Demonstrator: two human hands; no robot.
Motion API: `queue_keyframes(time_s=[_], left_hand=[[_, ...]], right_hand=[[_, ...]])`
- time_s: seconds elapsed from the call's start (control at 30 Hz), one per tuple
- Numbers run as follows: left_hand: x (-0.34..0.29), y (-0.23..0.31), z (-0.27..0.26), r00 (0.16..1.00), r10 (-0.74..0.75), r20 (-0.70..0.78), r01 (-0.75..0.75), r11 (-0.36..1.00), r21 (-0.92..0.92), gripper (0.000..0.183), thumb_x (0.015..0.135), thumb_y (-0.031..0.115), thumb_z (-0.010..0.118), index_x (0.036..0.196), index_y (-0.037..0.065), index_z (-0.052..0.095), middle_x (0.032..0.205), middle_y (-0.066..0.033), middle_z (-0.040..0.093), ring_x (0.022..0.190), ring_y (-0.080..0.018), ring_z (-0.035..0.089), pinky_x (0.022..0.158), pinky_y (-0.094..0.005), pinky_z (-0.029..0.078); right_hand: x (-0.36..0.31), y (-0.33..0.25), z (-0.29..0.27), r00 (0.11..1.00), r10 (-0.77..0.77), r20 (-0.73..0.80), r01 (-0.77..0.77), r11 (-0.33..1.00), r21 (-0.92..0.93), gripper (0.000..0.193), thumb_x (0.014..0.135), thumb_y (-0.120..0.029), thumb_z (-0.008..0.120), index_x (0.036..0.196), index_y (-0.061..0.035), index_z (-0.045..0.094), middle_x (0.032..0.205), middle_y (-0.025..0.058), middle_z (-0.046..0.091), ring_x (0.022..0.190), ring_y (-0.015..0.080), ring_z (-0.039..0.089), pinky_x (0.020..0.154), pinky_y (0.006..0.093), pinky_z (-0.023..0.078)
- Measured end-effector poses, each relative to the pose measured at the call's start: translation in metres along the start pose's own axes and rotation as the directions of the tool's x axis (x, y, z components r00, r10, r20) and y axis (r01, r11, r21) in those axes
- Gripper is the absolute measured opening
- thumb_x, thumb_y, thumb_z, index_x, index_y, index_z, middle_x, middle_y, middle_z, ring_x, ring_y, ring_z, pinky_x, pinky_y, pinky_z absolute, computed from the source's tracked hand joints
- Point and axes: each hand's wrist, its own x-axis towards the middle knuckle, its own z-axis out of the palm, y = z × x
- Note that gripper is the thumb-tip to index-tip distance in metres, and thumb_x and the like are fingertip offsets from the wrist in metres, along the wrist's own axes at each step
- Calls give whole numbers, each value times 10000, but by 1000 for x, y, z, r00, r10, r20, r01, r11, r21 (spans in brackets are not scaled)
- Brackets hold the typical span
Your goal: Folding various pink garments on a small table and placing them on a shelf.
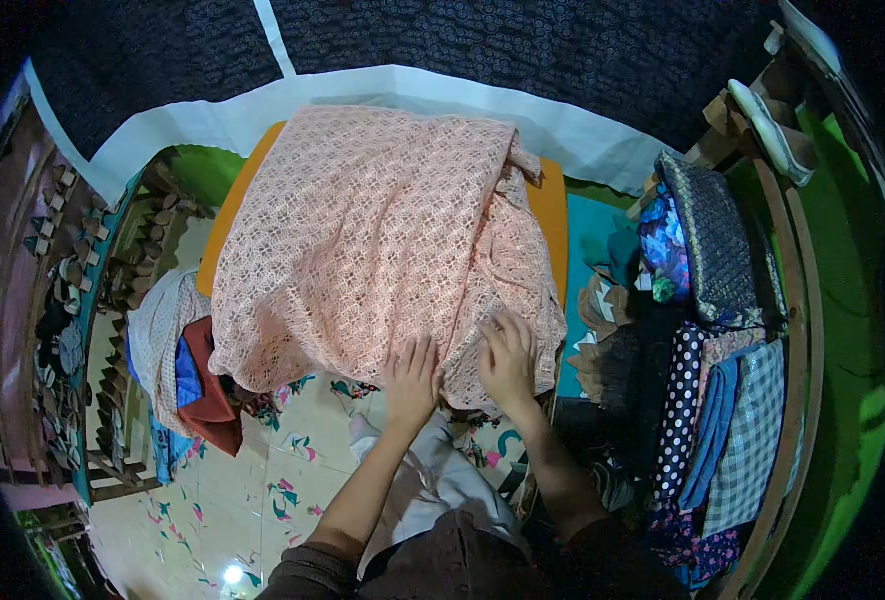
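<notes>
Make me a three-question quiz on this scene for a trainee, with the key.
1. True or false: the left hand and the right hand both lie on the pink lacy cloth.

2. Choose one. The surface showing past both sides of that cloth is:
A) mustard yellow
B) white
C) bright red

3. Fill in the gap: on the right, the dark cloth to the left of the checked cloth is patterned with white ____.

Key: 1. True; 2. A; 3. dots
</notes>
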Motion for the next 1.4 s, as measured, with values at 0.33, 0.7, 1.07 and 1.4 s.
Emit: queue_keyframes(time_s=[0.33, 0.7, 1.07, 1.4], left_hand=[[30, 10, -2, 987, -124, -98, 121, 992, -43, 604, 723, 405, 620, 1186, 47, 469, 1224, -135, 458, 1061, -257, 474, 900, -412, 355], [49, 45, -76, 996, -35, -88, -4, 912, -410, 248, 762, -4, 516, 1010, -18, 522, 946, -183, 593, 700, -321, 604, 573, -350, 485], [56, 76, -18, 931, 148, 334, -48, 955, -291, 338, 770, 74, 471, 1086, -43, 484, 1137, -192, 517, 840, -297, 601, 688, -352, 505], [92, 59, -53, 929, 340, 150, -308, 930, -201, 325, 807, 181, 512, 1115, 87, 556, 1181, -135, 522, 1069, -290, 505, 904, -385, 399]], right_hand=[[6, 39, 51, 975, 84, 206, -44, 981, -191, 536, 856, -253, 415, 1333, -36, 304, 1378, 162, 295, 1292, 362, 201, 1050, 493, 131], [0, 40, 77, 921, 163, 354, -103, 978, -182, 573, 863, -308, 401, 1336, -7, 282, 1403, 157, 250, 1290, 307, 240, 1078, 422, 110], [36, 92, 14, 711, 420, 564, -486, -287, 826, 549, 918, -402, 315, 1318, -27, 336, 1361, 166, 330, 1242, 298, 325, 1039, 382, 216], [35, 87, 32, 753, 644, 133, -537, 486, 690, 243, 824, -108, 574, 1018, 37, 561, 858, 94, 617, 784, 145, 561, 694, 251, 427]])
